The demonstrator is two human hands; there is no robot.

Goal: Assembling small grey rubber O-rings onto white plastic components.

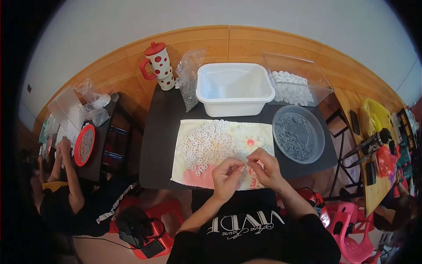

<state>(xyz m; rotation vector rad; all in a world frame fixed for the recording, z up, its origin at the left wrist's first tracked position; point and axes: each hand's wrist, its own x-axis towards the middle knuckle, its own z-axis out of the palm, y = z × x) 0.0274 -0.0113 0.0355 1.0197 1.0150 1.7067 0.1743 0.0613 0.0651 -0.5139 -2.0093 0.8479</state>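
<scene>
My left hand [228, 177] and my right hand [264, 169] meet above the near right part of a cream and pink cloth [198, 178]. Both have thumb and fingers pinched together. Between the fingertips is a small pale piece, too small to make out clearly. Many small white plastic pieces with holes [206, 143] lie spread over the cloth, mostly on its left and middle. To the right of the cloth, a round clear tub [320, 141] holds a heap of grey screws or nails [292, 136].
A white basin [235, 107] stands behind the cloth, beside a bag of grey metal pieces [189, 90] and a dotted tumbler [159, 66]. At the back right is a clear box [323, 83] with white pieces. At left, another person's hands [63, 145] work near a red tray [78, 152].
</scene>
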